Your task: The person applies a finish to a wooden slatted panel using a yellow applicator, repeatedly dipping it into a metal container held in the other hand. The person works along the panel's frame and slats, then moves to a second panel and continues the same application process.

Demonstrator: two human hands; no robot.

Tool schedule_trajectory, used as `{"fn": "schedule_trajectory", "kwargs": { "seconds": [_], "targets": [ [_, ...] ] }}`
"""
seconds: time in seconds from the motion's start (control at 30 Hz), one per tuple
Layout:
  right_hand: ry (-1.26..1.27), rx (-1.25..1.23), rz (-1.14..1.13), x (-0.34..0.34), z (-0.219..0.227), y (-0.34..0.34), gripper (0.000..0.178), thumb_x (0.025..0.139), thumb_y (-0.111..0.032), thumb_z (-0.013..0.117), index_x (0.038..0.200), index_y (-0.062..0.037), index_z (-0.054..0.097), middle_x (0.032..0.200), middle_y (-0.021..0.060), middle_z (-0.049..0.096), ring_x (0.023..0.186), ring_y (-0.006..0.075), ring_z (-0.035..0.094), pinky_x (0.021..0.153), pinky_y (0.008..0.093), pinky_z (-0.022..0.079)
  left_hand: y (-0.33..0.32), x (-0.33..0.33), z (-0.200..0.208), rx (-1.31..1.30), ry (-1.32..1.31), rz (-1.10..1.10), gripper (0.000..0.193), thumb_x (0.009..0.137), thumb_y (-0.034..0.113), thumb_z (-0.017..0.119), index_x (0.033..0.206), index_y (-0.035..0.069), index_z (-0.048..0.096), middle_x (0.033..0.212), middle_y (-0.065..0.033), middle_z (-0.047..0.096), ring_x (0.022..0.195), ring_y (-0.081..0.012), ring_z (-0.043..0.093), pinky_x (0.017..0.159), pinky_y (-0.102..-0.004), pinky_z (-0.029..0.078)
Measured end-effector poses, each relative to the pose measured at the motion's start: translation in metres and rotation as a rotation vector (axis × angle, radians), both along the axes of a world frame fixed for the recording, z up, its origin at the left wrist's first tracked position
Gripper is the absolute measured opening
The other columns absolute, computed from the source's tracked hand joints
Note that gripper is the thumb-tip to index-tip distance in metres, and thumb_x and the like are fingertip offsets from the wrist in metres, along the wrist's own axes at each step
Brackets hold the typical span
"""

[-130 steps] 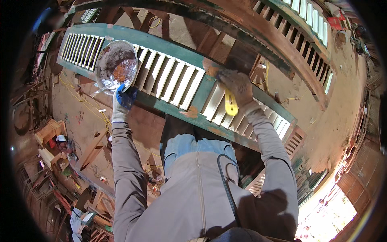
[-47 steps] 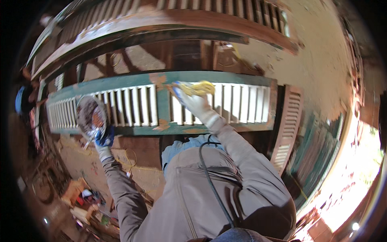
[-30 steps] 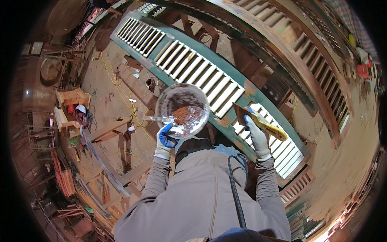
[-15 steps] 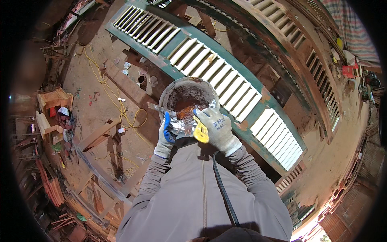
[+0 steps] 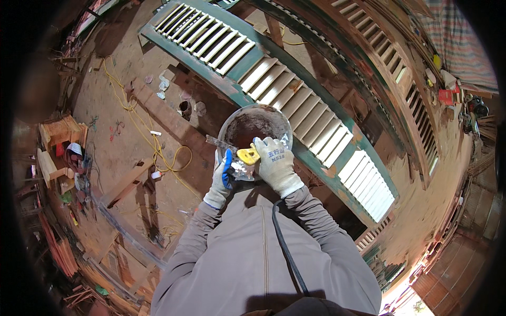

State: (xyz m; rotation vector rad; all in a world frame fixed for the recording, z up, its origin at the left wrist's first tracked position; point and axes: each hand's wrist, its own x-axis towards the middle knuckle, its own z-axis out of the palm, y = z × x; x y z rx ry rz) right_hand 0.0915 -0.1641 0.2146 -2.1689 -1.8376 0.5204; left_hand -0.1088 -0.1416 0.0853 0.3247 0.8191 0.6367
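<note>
Dusty brown floor (image 5: 118, 179) spreads around us in a cluttered workshop, with a yellow cord (image 5: 158, 150) snaking across it from ten o'clock to nine. At twelve o'clock, just above the middle of our view, we hold a round grey bucket (image 5: 274, 118), its mouth turned up toward us and its inner wall crusted. Our gloved left hand (image 5: 219, 181) grips the bucket at its seven o'clock side, blue thumb up, the other fingers out of sight. Our gloved right hand (image 5: 276, 160) pinches a tool (image 5: 246, 155) over the near rim; the yellow handle points toward nine o'clock, its other end hidden. Just beside the left thumb, a metal strip (image 5: 219, 142) juts past the rim toward nine. Beyond the bucket, a green shutter (image 5: 274, 87) with pale slats runs from eleven o'clock to four. Farther out, we see a brown shutter (image 5: 385, 47) between one and three, and a striped sheet (image 5: 458, 47) at two.
</note>
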Motion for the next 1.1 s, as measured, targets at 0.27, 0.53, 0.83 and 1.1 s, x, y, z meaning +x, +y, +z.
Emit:
{"fn": "schedule_trajectory", "kwargs": {
  "seconds": [0.27,0.53,0.83,1.1],
  "targets": [
    [0.224,0.269,-0.039,0.021,0.004,0.018,0.031,0.084,-0.010,0.069,0.115,-0.0099,0.069,0.096,0.0098,0.069,0.089,0.0326,0.068,0.078,0.0416,0.054,0.022,0.003,-0.017,0.075,-0.228,0.058,0.041,0.110,0.033,0.045,0.141,0.008,0.054,0.124,-0.0078,0.067,0.106,-0.0197,0.069,0.092,-0.0391,0.058],
    [0.790,0.260,-0.620,0.136,-0.017,0.010,0.030,0.101,-0.021,0.065,0.123,-0.0016,0.066,0.103,0.0036,0.067,0.089,0.0107,0.062,0.080,0.0269,0.052,0.066,0.042,0.005,-0.007,0.016,0.336,0.050,0.107,0.042,0.046,0.143,0.008,0.053,0.140,-0.0110,0.060,0.126,-0.0288,0.060,0.109,-0.0506,0.048],
    [1.035,0.043,-1.031,0.207,-0.067,-0.034,0.036,0.101,-0.025,0.068,0.129,-0.0025,0.064,0.093,-0.0014,0.066,0.073,0.0044,0.058,0.065,0.0230,0.049,0.118,0.067,-0.002,0.131,0.250,0.539,0.047,0.108,0.035,0.048,0.148,0.010,0.048,0.143,-0.0099,0.056,0.129,-0.0280,0.057,0.108,-0.0498,0.049],
    [0.851,0.018,-0.634,0.182,-0.075,0.018,0.032,0.102,-0.015,0.065,0.130,0.0004,0.065,0.113,0.0029,0.069,0.093,0.0076,0.064,0.085,0.0227,0.052,0.154,0.077,-0.015,0.142,0.247,0.506,0.048,0.109,0.033,0.045,0.150,0.008,0.047,0.147,-0.0112,0.054,0.131,-0.0282,0.055,0.112,-0.0483,0.046]
  ]
}}
